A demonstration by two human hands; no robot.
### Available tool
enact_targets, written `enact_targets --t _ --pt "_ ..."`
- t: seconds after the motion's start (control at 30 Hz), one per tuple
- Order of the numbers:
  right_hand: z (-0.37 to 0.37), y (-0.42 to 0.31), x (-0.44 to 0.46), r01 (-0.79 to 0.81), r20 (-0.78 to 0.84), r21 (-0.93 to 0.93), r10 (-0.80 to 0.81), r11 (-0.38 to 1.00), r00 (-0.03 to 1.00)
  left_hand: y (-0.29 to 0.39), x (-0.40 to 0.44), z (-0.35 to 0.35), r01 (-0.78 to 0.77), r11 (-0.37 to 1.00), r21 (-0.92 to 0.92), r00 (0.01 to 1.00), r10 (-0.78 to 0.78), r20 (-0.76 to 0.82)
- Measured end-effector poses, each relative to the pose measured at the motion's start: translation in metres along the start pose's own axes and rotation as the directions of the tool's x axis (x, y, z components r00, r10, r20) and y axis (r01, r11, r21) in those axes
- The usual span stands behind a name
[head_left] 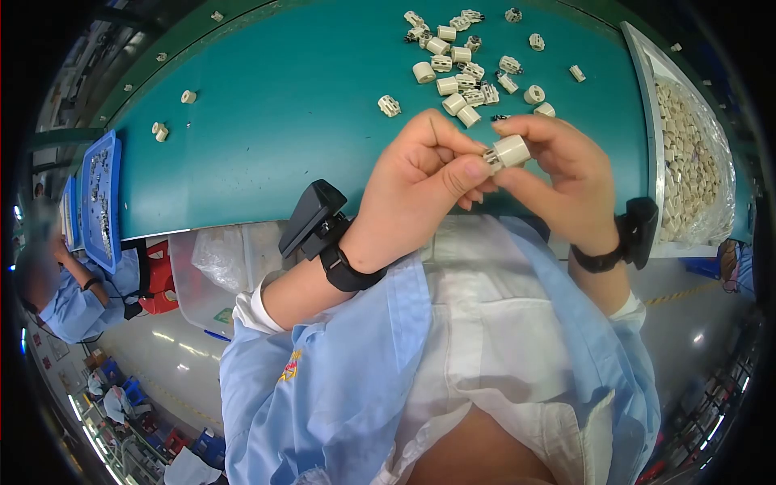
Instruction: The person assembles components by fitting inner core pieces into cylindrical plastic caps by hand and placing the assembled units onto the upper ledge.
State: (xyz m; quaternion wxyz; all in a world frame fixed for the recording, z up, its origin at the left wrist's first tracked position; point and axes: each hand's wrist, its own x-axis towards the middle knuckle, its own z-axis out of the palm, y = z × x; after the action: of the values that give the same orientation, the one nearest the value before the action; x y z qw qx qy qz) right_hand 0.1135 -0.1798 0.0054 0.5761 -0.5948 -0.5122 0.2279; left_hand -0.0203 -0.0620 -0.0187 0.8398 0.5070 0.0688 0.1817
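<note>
Okay, my left hand (419,179) pinches the slotted end and my right hand (575,171) the smooth barrel of one cream plastic cylindrical part (512,151) above the matte green tabletop (283,121), so skewed force could slip it.

No lettering can be read. Below and left of the grip, the blue jacket (323,412) bears a yellow-and-red emblem (290,365) too small to decipher; a green mark (224,316) on the clear bin (188,283), also lower left, is illegible.

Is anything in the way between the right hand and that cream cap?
Nothing visible: the right hand has finger and thumb either side of the cream cap; the left hand pinches the clip beside it.
</note>
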Motion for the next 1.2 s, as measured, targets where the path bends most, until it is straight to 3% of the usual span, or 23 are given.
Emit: enact_targets --t 0.23,0.47,0.5,0.53,0.6,0.67,0.7,0.73,0.8,0.87,0.93,1.0,1.03,1.2 --pt "-0.011 0.000 0.030 0.073 0.183 -0.094 -0.055 0.993 0.982 0.005 0.020 -0.019 0.045 0.998 -0.043 0.993 -0.040 0.113" --pt "-0.005 0.005 0.080 0.199 0.159 -0.322 -0.155 0.926 0.975 0.032 0.050 -0.037 0.142 0.990 -0.003 0.988 -0.141 0.066" --pt "-0.006 0.003 0.093 0.203 0.154 -0.345 -0.158 0.916 0.975 0.038 0.056 -0.041 0.104 0.990 0.096 0.994 -0.106 0.022" --pt "-0.008 0.004 0.108 0.205 0.148 -0.369 -0.161 0.906 0.976 0.044 0.065 -0.050 -0.043 0.924 0.381 0.997 0.064 -0.045" --pt "-0.016 0.010 0.145 0.084 0.084 -0.396 -0.055 0.914 0.995 0.058 0.090 -0.075 -0.205 0.508 0.837 0.914 0.404 -0.022" --pt "-0.040 0.038 0.192 0.150 0.086 -0.604 -0.123 0.783 0.989 0.078 0.122 -0.125 -0.179 0.075 0.981 0.792 0.602 0.098" --pt "-0.043 0.042 0.215 0.056 0.030 -0.695 -0.049 0.717 0.998 0.085 0.139 -0.156 -0.073 -0.065 0.995 0.741 0.665 0.098" --pt "-0.057 0.059 0.239 0.078 0.045 -0.753 -0.068 0.654 0.997 0.091 0.154 -0.189 0.045 -0.192 0.980 0.683 0.722 0.110" --pt "-0.080 0.088 0.280 -0.002 -0.002 -0.809 0.000 0.588 1.000 0.103 0.174 -0.245 0.352 -0.165 0.921 0.603 0.793 -0.088" --pt "-0.099 0.120 0.314 -0.077 -0.062 -0.845 0.045 0.529 0.997 0.111 0.180 -0.281 0.530 -0.139 0.836 0.538 0.817 -0.205" --pt "-0.113 0.143 0.343 -0.175 -0.145 -0.878 0.102 0.446 0.984 0.112 0.183 -0.309 0.581 -0.145 0.801 0.562 0.783 -0.266" --pt "-0.120 0.158 0.364 -0.171 -0.132 -0.937 0.145 0.305 0.981 0.118 0.188 -0.328 0.628 -0.221 0.747 0.689 0.603 -0.401" --pt "-0.122 0.165 0.371 -0.166 -0.128 -0.958 0.170 0.233 0.977 0.117 0.190 -0.338 0.595 -0.210 0.776 0.699 0.613 -0.370" --pt "-0.135 0.195 0.383 -0.190 -0.135 -0.947 0.215 0.258 0.967 0.121 0.190 -0.317 0.494 -0.063 0.867 0.731 0.571 -0.374"
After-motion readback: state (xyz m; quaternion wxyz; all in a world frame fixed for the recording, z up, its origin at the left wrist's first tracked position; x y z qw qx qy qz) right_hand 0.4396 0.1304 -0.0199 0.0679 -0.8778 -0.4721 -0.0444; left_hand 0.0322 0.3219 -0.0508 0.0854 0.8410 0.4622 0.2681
